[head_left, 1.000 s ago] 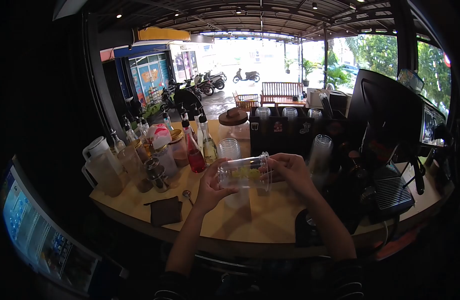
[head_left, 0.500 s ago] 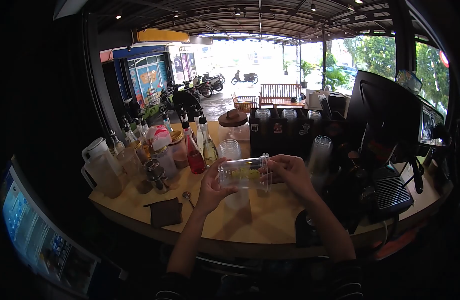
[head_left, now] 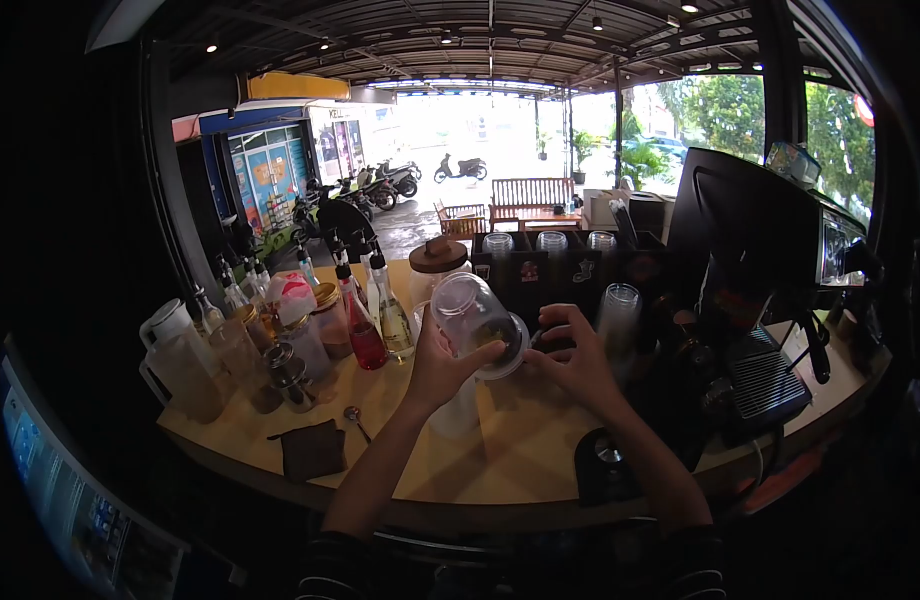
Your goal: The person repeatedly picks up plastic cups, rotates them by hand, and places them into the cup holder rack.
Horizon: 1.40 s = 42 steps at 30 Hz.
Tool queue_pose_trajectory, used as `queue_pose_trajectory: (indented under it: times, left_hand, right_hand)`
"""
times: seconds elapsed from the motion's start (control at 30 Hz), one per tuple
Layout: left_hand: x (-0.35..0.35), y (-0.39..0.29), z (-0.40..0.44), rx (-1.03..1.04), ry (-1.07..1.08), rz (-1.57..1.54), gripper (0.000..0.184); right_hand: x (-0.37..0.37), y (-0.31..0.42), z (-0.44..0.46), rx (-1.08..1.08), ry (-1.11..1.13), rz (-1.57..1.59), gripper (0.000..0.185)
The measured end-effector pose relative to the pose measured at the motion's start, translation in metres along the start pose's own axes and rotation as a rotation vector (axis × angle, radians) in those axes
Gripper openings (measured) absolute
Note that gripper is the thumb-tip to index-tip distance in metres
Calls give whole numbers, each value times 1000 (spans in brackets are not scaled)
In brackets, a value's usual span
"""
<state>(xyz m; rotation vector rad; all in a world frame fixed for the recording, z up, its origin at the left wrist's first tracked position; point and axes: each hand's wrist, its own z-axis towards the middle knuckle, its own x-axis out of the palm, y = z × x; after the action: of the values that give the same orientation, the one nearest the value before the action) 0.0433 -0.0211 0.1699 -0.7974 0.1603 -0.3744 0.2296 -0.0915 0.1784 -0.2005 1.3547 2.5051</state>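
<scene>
A clear plastic cup (head_left: 470,305) is tilted above the counter, its rim pointing down and to the right. My left hand (head_left: 445,365) wraps around it from the left, with the thumb pressed across the wall. Beside the rim is my right hand (head_left: 575,365), its thumb and fingers spread apart in a curve; whether a fingertip touches the rim I cannot tell. Behind and below my left hand, clear cups (head_left: 455,412) stand on the counter, partly hidden. A stack of clear cups (head_left: 620,310) rises behind my right hand.
On the wooden counter (head_left: 420,475), pump bottles (head_left: 365,335), a pitcher (head_left: 185,365), a dark folded cloth (head_left: 314,452) and a spoon (head_left: 356,420) stand or lie to the left. A wooden-lidded jar (head_left: 439,257) and black cup holder (head_left: 540,270) are behind. An espresso machine (head_left: 750,260) fills the right.
The cup has turned from lying sideways between both hands to a tilt with its base up. My right hand's fingers have come off its rim end and spread. The camera view has shifted slightly.
</scene>
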Motion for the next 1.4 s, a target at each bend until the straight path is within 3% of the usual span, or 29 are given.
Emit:
queue_pose_trajectory:
  times: [0.03,0.07,0.13,0.23,0.3,0.37,0.4,0.43,0.53,0.67,0.77,0.83,0.9,0.93,1.2,1.4]
  left_hand:
    - [3,5,2,3,5,-6,76]
    - [5,10,3,9,66,25,77]
    - [9,16,4,4,167,235,81]
    - [22,5,4,-62,298,304,84]
    - [21,-1,10,-21,288,347,84]
    - [13,-5,17,172,186,555,80]
    - [6,-7,22,242,119,510,62]
    - [-4,-10,27,239,114,513,62]
    - [-35,-10,44,344,5,636,29]
    - [-58,26,48,127,156,729,31]
    - [-59,35,50,65,126,732,32]
    - [-57,35,52,73,115,725,31]
    - [-57,36,51,66,103,749,30]
    - [-57,35,50,90,94,736,29]
    - [-54,33,50,64,69,711,27]
    - [-55,33,49,79,69,705,28]
  right_hand:
    - [-1,5,1,-146,-134,-212,60]
    - [-3,14,0,-103,-95,-172,70]
    - [-2,28,-3,-181,-90,-251,71]
    - [1,26,4,-324,-61,-405,70]
    - [-1,21,16,-423,-36,-548,66]
    - [-8,26,36,-412,-109,-496,65]
    - [-13,29,50,-400,-180,-441,63]
    - [-18,31,69,-384,-233,-427,63]
    - [-26,14,133,-425,-276,-444,62]
    - [-19,-21,210,-486,-275,-559,60]
    - [-14,-56,258,-344,-150,-575,66]
    - [-13,-70,274,-361,-152,-639,66]
    - [-13,-80,287,-166,43,-577,63]
    - [-11,-87,288,-244,13,-620,60]
    - [-5,-124,294,-118,114,-641,65]
    - [0,-140,288,-137,165,-767,66]
